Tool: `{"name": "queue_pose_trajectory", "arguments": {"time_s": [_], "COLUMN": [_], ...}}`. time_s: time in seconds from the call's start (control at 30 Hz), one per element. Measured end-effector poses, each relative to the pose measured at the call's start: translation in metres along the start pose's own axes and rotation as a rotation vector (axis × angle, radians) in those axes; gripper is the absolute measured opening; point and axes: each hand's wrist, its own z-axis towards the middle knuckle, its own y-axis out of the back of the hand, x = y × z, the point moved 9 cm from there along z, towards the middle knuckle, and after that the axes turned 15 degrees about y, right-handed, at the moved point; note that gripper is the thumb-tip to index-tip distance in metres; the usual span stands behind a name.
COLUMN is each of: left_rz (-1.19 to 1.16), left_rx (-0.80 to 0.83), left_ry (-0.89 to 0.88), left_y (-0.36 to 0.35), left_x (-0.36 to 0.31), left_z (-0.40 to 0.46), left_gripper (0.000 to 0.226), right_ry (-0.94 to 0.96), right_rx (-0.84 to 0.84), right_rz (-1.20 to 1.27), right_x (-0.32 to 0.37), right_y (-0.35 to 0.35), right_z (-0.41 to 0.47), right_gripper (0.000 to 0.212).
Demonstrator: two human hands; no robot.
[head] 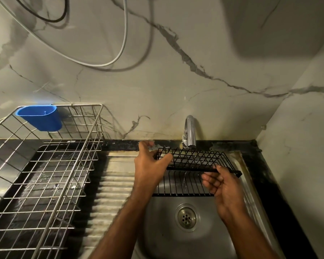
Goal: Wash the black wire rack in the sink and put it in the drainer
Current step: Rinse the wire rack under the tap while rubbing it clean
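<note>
My left hand (151, 166) grips the black wire rack (193, 169) under the tap (189, 130), right hand (222, 186) open beside it; wet wire could slip into the sink (163, 230).

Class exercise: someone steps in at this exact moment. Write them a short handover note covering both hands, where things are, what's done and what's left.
Left hand grips the black wire rack at its left end. Right hand is loosely curled at its front right edge, not clearly gripping.
The rack is held over the sink under the tap; a thin stream of water runs through it.
Done: rinsing begun.
Left: finish washing, then put it in the drainer on the left.
</note>
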Motion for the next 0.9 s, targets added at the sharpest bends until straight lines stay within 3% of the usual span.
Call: {"name": "queue_pose_trajectory", "arguments": {"time_s": [0.9], "left_rz": [-0.054], "left_rx": [0.003], "left_ry": [0.006], "left_y": [0.0086], "left_x": [-0.0023], "left_z": [0.0045], "left_gripper": [0.055], "right_ry": [-0.025], "right_rx": [0.059], "right_rz": [-0.020], "right_x": [-0.0070], "right_y": [-0.0080], "right_z": [0.0034], "right_gripper": [0.019]}}
